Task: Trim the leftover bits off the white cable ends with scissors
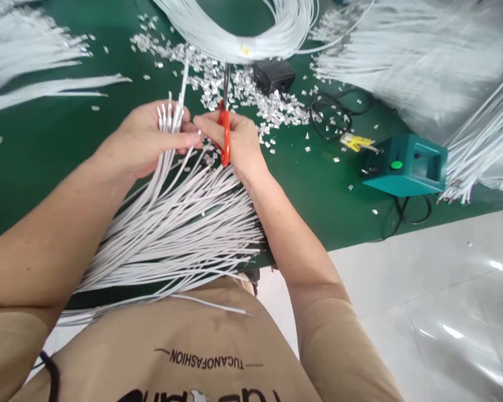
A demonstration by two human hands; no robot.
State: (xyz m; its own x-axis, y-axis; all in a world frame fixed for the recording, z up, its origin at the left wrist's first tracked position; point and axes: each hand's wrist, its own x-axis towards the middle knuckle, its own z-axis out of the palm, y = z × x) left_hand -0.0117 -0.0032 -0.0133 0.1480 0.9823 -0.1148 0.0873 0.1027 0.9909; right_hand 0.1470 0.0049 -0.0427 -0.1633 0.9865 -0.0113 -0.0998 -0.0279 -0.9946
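My left hand point(151, 137) is closed around several white wires point(164, 162), whose ends stick up past the fingers. Close beside it, my right hand point(237, 139) has red-handled scissors point(225, 134) hooked in it, blades pointing away from me. The thumb and forefinger of that hand pinch near the tip of one white wire, by the left thumb. Below both hands a thick bundle of loose white wires point(184, 223) fans out over the table's near edge. Small silvery-white scraps point(272, 109) lie scattered just beyond the scissors.
A coil of white wire point(243, 47) lies at the back, near a black block point(274, 75). On the right are a teal device point(406, 164) with a green button, a yellow clip point(356, 142) and black cable. More wire bundles point(385, 61) lie at both sides of the green table point(310, 206).
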